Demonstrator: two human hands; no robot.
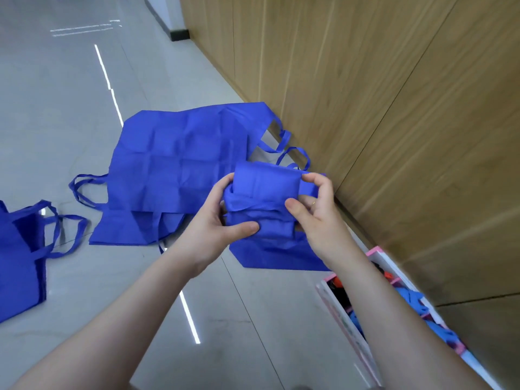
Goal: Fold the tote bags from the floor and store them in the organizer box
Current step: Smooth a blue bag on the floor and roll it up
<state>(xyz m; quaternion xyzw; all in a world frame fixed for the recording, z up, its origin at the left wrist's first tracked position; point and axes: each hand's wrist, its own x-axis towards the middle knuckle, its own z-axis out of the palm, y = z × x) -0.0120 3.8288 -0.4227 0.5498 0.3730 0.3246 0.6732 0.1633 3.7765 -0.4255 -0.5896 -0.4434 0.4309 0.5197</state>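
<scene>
A folded blue tote bag (264, 198) is held in the air between both hands, its straps wrapped around the bundle. My left hand (216, 223) grips its lower left side, thumb pressed on the front. My right hand (318, 209) pinches its right edge. Flat on the floor behind lies a large blue tote bag (174, 164) with loose handles. Another blue tote bag (19, 257) lies at the far left. One more blue tote bag (270, 254) lies under my hands. The pink and white organizer box (346, 325) stands at the lower right with folded blue bags in its compartments.
A wooden panelled wall (380, 94) runs along the right side, close to the organizer box. The floor (70, 108) is glossy grey tile with bright light reflections. A dark baseboard corner (178, 35) shows at the top.
</scene>
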